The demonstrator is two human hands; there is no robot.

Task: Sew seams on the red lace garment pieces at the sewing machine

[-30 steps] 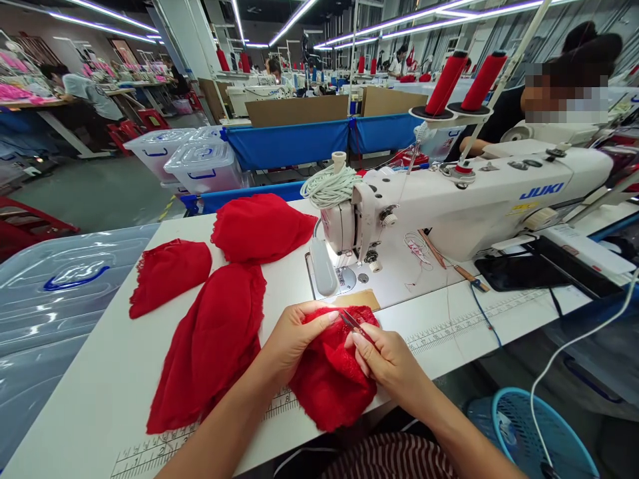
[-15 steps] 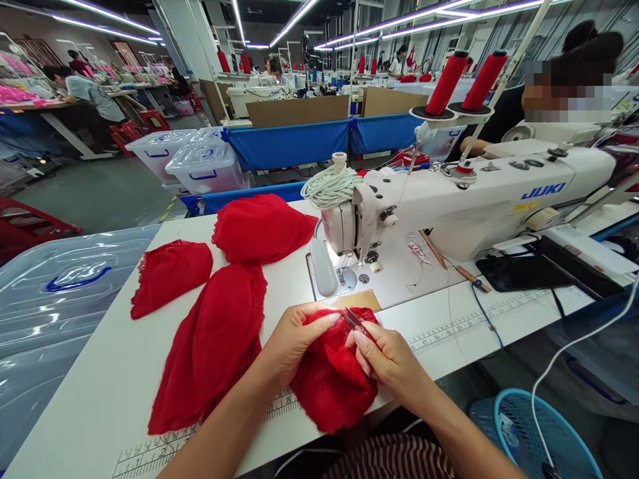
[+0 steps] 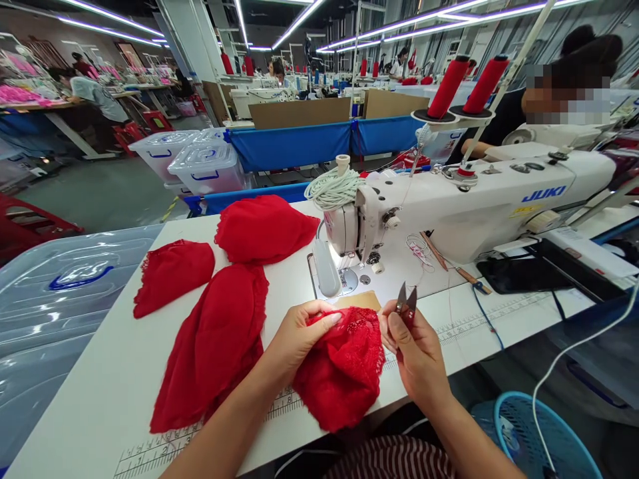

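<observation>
My left hand [image 3: 304, 336] pinches the upper left edge of a red lace-trimmed fabric piece [image 3: 344, 379], which hangs over the table's front edge. To the right of it, my right hand [image 3: 417, 349] grips a pair of thread snips [image 3: 407, 305], blades pointing up and apart. The right fingertips are close to the lace edge; whether they touch it I cannot tell. More red fabric lies on the left: a small piece [image 3: 174, 276], a large piece [image 3: 214, 339] and another [image 3: 264, 229] behind it.
A white sewing machine [image 3: 479, 193] stands behind my hands, with two red thread cones [image 3: 448, 88] above. A wooden-handled tool [image 3: 469, 276] and a black phone-like slab [image 3: 524, 274] lie on the right. A blue basket [image 3: 539, 412] sits below; a clear lidded box [image 3: 80, 319] is at left.
My right hand has moved right, taking the snips off the fabric's upper edge and turning the blades upward. My left hand keeps its pinch on the cloth.
</observation>
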